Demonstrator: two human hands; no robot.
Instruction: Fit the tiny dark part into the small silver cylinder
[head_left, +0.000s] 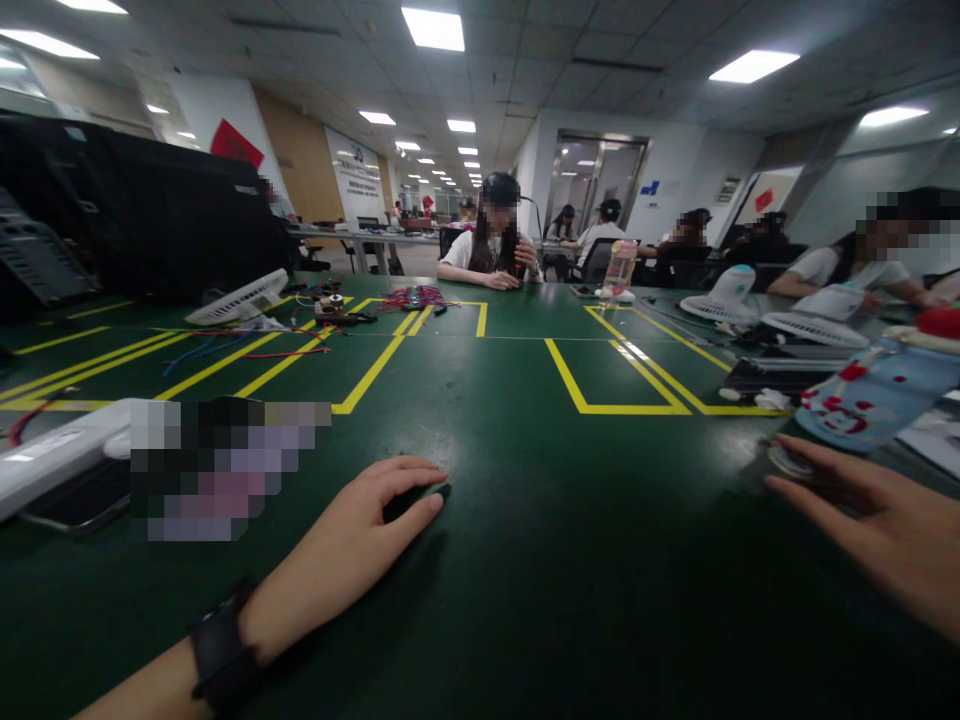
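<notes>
My left hand rests on the green table, palm down. Its thumb and fingers are apart with nothing between them, and a black watch circles the wrist. At the right edge, my right hand has its thumb and fingers around a small round pale object, perhaps a roll of tape; its kind is not clear. Just behind that hand stands a light blue cup with red and white figures, partly cut off by the frame.
Yellow tape lines mark the table. On the left are a phone, a white device, wires and a white fan. A bottle and more fans stand right. A person sits opposite; others sit behind.
</notes>
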